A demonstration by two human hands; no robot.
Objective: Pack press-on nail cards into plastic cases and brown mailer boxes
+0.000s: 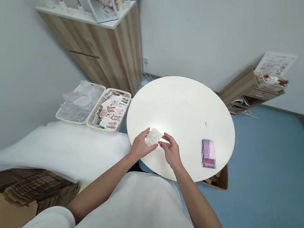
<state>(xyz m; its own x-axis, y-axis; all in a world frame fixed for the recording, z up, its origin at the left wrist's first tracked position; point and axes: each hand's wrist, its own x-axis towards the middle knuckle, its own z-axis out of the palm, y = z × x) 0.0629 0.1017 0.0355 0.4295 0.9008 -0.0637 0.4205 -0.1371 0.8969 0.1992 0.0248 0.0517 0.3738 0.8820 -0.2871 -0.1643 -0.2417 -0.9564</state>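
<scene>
A round white table [184,107] stands in front of me. Over its near edge my left hand [140,147] holds a small white printed card [153,136] between thumb and fingers. My right hand [171,150] is beside it, fingers pinched on the card's right edge. A purple, blurred flat object [208,153] lies on the table to the right of my hands.
Two white trays sit left of the table: one [80,102] with clear bags, one [111,110] with several small packets. A wooden cabinet [105,43] stands behind them. Flattened cardboard [31,187] lies at lower left, a low wooden shelf [251,92] at the far right.
</scene>
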